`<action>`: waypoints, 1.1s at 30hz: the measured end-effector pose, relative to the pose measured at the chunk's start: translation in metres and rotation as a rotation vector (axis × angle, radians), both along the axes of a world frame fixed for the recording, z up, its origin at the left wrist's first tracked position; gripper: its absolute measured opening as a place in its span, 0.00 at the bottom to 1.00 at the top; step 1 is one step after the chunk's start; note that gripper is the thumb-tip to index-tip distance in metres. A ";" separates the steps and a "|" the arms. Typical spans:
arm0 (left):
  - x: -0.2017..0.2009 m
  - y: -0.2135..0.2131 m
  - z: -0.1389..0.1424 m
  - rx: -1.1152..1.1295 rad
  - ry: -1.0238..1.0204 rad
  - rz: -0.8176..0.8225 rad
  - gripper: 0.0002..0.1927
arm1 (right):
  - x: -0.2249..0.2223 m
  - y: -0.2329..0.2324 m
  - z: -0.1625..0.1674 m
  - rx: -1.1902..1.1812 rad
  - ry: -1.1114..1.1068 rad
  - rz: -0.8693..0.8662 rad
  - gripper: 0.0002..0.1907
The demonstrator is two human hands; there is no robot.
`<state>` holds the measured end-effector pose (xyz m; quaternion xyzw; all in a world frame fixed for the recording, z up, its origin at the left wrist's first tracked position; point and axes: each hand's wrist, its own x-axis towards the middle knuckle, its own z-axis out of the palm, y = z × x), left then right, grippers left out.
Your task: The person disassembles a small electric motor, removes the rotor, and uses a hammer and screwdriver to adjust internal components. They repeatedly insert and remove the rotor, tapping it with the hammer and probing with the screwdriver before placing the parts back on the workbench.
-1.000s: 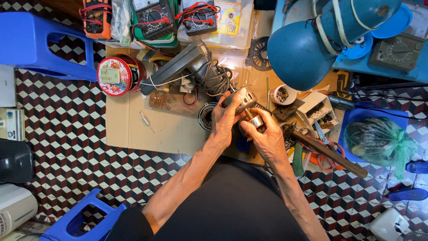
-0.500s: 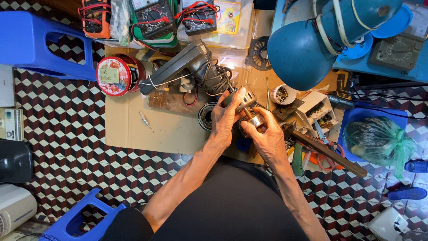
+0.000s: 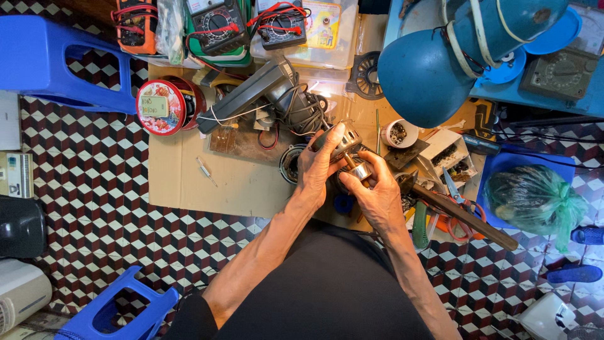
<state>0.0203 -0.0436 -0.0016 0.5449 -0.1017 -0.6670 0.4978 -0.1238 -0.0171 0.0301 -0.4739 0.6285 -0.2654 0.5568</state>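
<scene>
Both my hands meet over a sheet of cardboard (image 3: 182, 182) on the patterned floor. My left hand (image 3: 319, 165) wraps around a small round metal motor (image 3: 344, 140), fingers over its top. My right hand (image 3: 376, 189) grips a shiny metal part on the motor's shaft (image 3: 358, 169), just below the motor body. The underside of the motor is hidden by my fingers.
A blue lamp shade (image 3: 423, 68) hangs at upper right. Multimeters (image 3: 217, 20), a red round tin (image 3: 165, 106), a grey tool with cables (image 3: 251, 94), a white cup of screws (image 3: 399, 133), scissors (image 3: 454, 187) and a long wooden-handled tool (image 3: 465, 217) surround my hands. Blue stools (image 3: 50, 56) stand left.
Hardly anything has changed; my hands stay on the motor with only slight finger shifts.
</scene>
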 end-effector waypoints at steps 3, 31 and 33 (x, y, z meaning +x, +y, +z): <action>0.001 0.000 0.001 0.003 -0.009 -0.001 0.29 | 0.000 0.000 -0.001 -0.034 -0.016 0.009 0.34; 0.002 0.001 -0.001 -0.033 -0.015 -0.016 0.30 | 0.001 0.000 -0.004 0.022 -0.114 -0.034 0.35; -0.001 0.000 0.000 -0.024 0.001 0.007 0.30 | 0.003 0.001 -0.003 0.017 -0.100 -0.044 0.34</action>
